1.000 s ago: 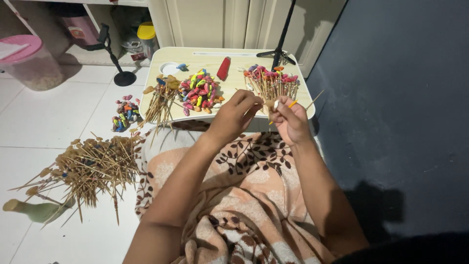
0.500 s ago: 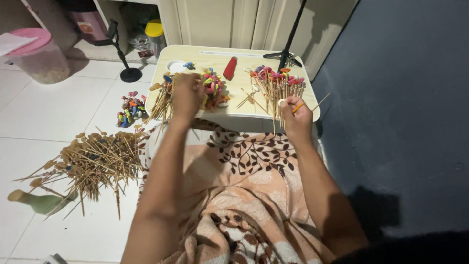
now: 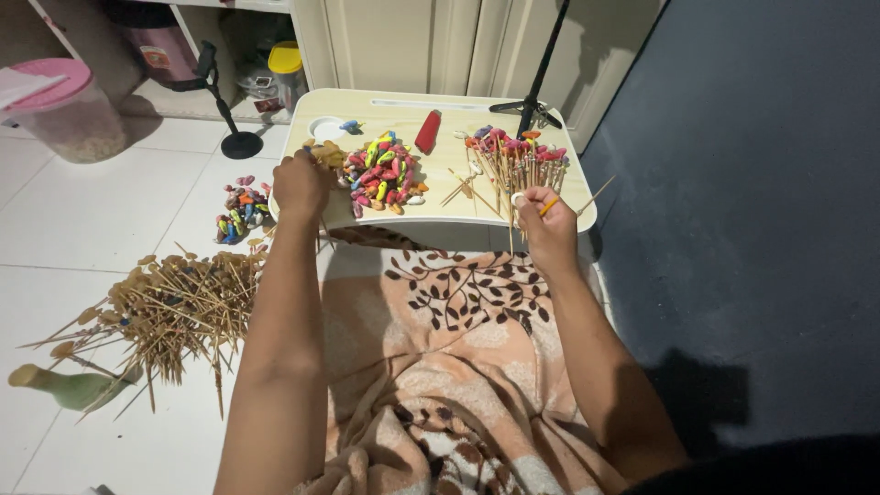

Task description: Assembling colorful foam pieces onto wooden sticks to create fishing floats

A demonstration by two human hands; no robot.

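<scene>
left hand point(image 3: 300, 186) on sticks point(image 3: 327, 156) | right hand point(image 3: 547, 223) grips skewer point(image 3: 551, 204) | red tube point(image 3: 427, 131)

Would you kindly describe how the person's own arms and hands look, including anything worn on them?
Both forearms are bare, with no sleeve in view. The left hand and right hand are bare too: no gloves, and no watch or bracelet shows at either wrist. Whether any ring is worn cannot be told.

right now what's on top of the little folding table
On the table: a pile of colourful pieces, a red object, a small white dish, and decorated sticks. The left hand covers whatever lies beneath it.
</scene>
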